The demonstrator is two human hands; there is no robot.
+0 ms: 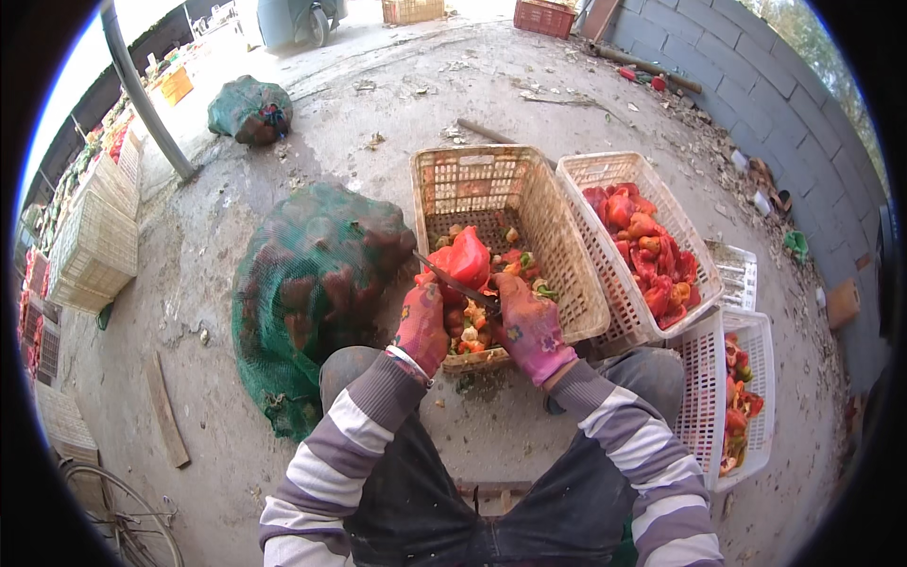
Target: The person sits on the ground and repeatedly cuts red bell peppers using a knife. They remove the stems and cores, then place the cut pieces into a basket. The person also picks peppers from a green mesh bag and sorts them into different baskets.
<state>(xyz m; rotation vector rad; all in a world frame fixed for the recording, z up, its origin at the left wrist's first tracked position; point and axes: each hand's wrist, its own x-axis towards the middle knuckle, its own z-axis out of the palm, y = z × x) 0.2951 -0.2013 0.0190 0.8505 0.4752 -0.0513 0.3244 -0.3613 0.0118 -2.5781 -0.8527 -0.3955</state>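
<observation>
My left hand point(421, 327), in a flower-patterned glove, grips a large red bell pepper point(464, 256) from its near left side. In my right hand point(528, 322), also gloved, is a knife point(459, 283). Its dark blade reaches up and left across the near side of the pepper; whether it cuts into the flesh I cannot tell. Both hands are over the near end of a dirty cream plastic crate point(563, 266). Pepper cores and scraps point(473, 329) lie in the crate below and beyond my hands.
A green mesh sack point(312, 276) of peppers lies left of the crate. On the right stand a crate of red pepper pieces point(641, 237) and a white crate point(755, 425) with more pieces. Farther off are another sack point(248, 110), a metal post point(142, 92) and a block wall point(765, 92).
</observation>
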